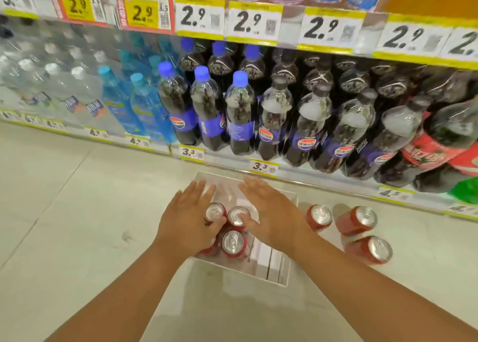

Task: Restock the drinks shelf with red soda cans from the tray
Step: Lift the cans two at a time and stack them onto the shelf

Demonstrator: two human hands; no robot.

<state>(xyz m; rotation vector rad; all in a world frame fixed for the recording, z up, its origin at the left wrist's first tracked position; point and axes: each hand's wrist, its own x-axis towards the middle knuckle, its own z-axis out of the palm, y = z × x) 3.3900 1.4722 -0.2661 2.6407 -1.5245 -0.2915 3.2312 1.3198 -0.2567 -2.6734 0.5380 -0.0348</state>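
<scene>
Here both hands reach into the clear tray [291, 240] on the floor, at the shelf's foot. The left hand [187, 218] and right hand [271, 213] hover with fingers spread, holding nothing, over its red cans [232, 243], likely to gather several.

Three more cans [358, 220] lie on the floor beside the tray's right edge.

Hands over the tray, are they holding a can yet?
Not yet. Both the left hand and the right hand are flat and open over the red cans in the clear tray; no fingers curl round one.
</scene>
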